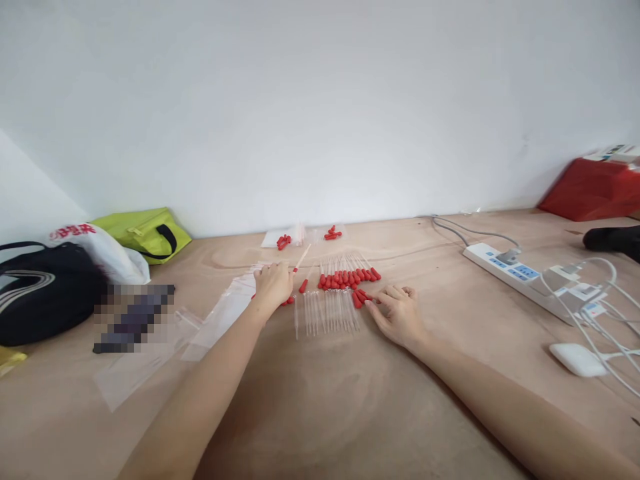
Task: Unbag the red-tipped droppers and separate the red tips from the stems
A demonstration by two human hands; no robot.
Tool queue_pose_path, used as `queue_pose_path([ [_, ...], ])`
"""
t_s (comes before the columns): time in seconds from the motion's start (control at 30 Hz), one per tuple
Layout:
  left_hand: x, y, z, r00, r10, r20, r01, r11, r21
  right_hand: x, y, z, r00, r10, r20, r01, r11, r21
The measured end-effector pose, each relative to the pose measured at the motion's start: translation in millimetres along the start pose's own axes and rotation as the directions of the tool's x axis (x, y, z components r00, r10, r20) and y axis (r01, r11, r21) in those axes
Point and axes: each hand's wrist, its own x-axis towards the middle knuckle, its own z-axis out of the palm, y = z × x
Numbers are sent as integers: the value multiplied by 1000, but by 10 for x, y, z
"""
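Note:
My left hand [274,285] is closed, fingers curled, left of the middle; a dropper [301,258] with a thin tube and red band sticks out past it, its lower end hidden. Red rubber bulbs [288,301] lie below that hand. My right hand [400,313] has thumb and forefinger pinched at the end of a red rubber bulb [362,296] in a small cluster. Between the hands, several red-bulbed droppers [345,278] lie in a row, tubes pointing away. Nearer me is a row of bare clear tubes [325,312]. One dropper [303,286] lies apart on the left.
Clear plastic bags [220,313] lie left, beside a pixelated object [135,319]. Bags with red bulbs [333,233] lie by the wall. A black bag [47,293] and green bag [145,230] stand left. A power strip [520,280] with cables and a white charger [577,360] are right.

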Motion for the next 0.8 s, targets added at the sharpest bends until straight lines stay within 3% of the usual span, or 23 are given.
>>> queue_pose_path([
  [0.07,-215,-87,4,994,80,-68,-82,996,-29,-8,13,-1,999,-19,-36,20,1000,19],
  [0.1,-332,-132,32,973,168,-160,-181,981,-72,-9,16,-4,998,-34,-54,35,999,23],
  [0.13,-448,-173,75,932,244,-266,-280,954,-105,-9,14,-9,996,-55,-68,56,998,24],
  [0.23,-749,-243,240,751,410,-518,-523,848,-87,-5,-39,-30,984,-162,-70,163,987,13],
  [0.33,-915,-210,351,629,481,-611,-629,777,-35,-5,-146,-42,959,-285,-8,285,958,19],
  [0.47,-944,-108,384,522,513,-682,-699,715,3,-15,-268,0,924,-382,5,382,924,35],
  [0.6,-923,-72,383,472,524,-709,-723,690,29,-28,-307,85,907,-418,-52,420,907,28],
  [0.8,-915,-68,368,470,606,-641,-744,663,82,-54,-327,130,905,-423,-42,425,903,57],
])
